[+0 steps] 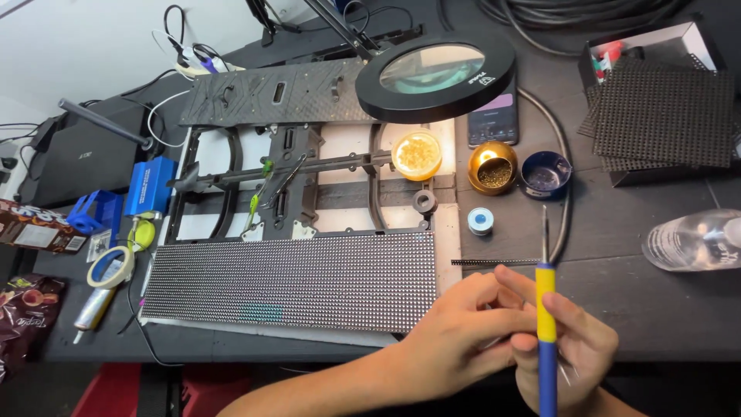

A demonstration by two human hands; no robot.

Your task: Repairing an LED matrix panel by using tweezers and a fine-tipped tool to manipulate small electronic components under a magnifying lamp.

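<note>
My right hand [575, 351] grips a soldering iron [546, 309] with a yellow and blue handle, its thin tip pointing up and away from me. My left hand [455, 332] is closed against the right one, its fingers pinching something small that I cannot make out. Both hands hover at the table's near edge, just right of a long LED matrix panel [293, 282] lying flat in a black frame [309, 177]. A thin dark strip [494, 262] lies just beyond my fingers.
A round magnifier lamp [434, 73] hangs over the frame. Behind my hands are a solder spool [480, 221], a brass tip cleaner [492, 167], a blue tin [545, 174], an orange-rimmed cup [417, 154] and a phone [494, 116]. LED panels [664, 116] are stacked right; a plastic bottle [695, 239] lies nearby. Tape roll [109, 266] left.
</note>
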